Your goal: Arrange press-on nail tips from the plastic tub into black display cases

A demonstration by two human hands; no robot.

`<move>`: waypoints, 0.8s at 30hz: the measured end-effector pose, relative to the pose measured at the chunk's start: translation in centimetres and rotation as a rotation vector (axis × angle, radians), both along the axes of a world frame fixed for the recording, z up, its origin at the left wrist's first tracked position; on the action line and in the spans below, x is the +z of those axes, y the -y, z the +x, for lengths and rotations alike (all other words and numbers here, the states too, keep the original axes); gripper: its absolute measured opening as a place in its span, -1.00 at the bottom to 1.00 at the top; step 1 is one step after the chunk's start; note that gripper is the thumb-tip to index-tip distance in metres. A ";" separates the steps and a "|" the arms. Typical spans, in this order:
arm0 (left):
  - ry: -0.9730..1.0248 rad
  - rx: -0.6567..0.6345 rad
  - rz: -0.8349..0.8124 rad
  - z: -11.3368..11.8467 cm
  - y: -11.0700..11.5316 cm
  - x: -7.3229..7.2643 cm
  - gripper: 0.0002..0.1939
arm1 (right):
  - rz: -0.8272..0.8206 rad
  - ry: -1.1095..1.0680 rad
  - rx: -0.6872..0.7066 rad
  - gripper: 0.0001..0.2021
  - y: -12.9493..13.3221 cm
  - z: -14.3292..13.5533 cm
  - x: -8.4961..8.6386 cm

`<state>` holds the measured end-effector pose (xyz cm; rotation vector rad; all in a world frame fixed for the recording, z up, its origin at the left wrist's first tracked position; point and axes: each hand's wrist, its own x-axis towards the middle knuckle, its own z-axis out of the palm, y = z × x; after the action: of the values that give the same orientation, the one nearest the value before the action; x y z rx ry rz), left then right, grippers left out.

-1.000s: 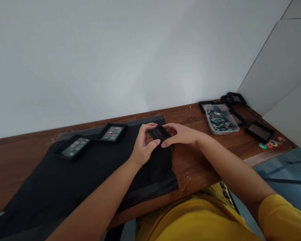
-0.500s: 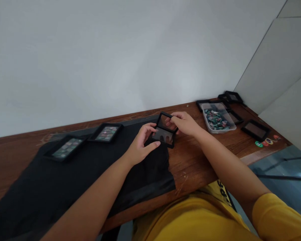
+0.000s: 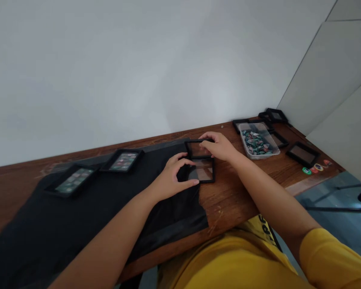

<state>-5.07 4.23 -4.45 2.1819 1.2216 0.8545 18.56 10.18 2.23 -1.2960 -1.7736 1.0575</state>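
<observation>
1. Head view: the black frame [image 3: 205, 173] lies opened between both hands; the left hand [image 3: 171, 178] grips its nearer half.
2. The right hand [image 3: 219, 147] grasps its farther half.
3. Rightward of that hand, a clear tub [image 3: 269, 154] sits.

A brown wooden table [image 3: 228, 196] bears a clear rectangular plastic tub [image 3: 263, 156]. Left of the tub lie a thin black sheet [image 3: 108, 216] and, overlapping its edge, an opened black rectangular frame [image 3: 205, 159]; more black frames [image 3: 303, 154] lie behind and right of the tub, small coloured discs [image 3: 318, 167] farther right.
</observation>
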 end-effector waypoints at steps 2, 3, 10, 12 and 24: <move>-0.009 0.003 -0.002 0.1 0.0 -0.2 -0.37 | -0.007 -0.001 -0.015 -0.82 -0.1 -0.1 -0.2; -0.011 0.002 0.002 0.2 0.0 -0.3 -0.37 | -0.001 -0.003 -0.027 -0.81 -0.1 -0.1 -0.3; -0.036 -0.009 0.160 1.0 0.2 0.1 -0.65 | 0.177 0.091 -0.086 -0.80 0.2 0.1 0.0; -0.037 -0.004 0.188 1.3 0.2 0.2 -0.73 | 0.212 0.113 -0.066 -0.81 0.3 0.2 0.2; -0.009 -0.039 0.199 1.9 0.0 0.8 -0.87 | 0.439 0.131 -0.167 -0.67 1.4 1.1 1.4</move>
<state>-3.20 4.26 -3.61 2.3596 1.1372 0.9877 19.69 8.75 3.68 -1.2266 -1.8256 0.4629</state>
